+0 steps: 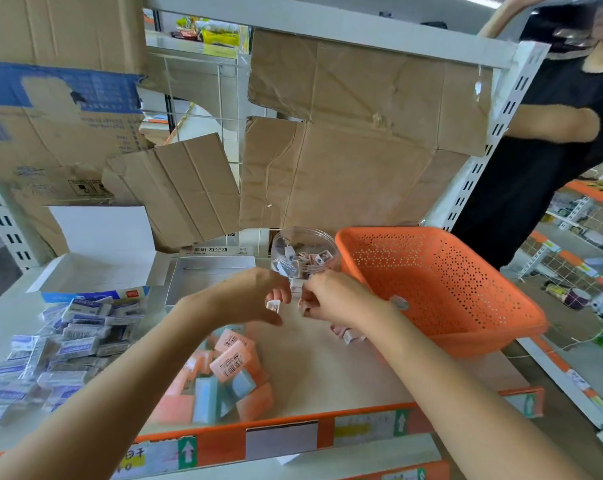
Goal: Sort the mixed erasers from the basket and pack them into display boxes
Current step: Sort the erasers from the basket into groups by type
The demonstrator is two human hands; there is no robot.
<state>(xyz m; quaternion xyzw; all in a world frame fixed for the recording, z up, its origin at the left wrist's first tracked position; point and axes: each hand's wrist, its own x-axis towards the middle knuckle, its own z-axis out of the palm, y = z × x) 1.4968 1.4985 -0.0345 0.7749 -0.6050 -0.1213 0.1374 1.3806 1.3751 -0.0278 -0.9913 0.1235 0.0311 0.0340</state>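
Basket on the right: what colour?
The basket is orange, perforated all over with small holes; the head view shows it best.

Open room lies on the shelf top point(310, 368), in a strip between the pile of pink and blue erasers point(223, 372) and the orange basket point(442, 282), reachable over the low front edge point(223, 448). A heap of blue-and-white erasers point(68, 341) fills the left side. Two open white boxes point(99, 268), a clear jar point(303, 251) and hanging cardboard point(345, 150) close the back. The left hand point(255, 299) and right hand point(334, 299), pinching small erasers point(273, 305), block the way to the jar.
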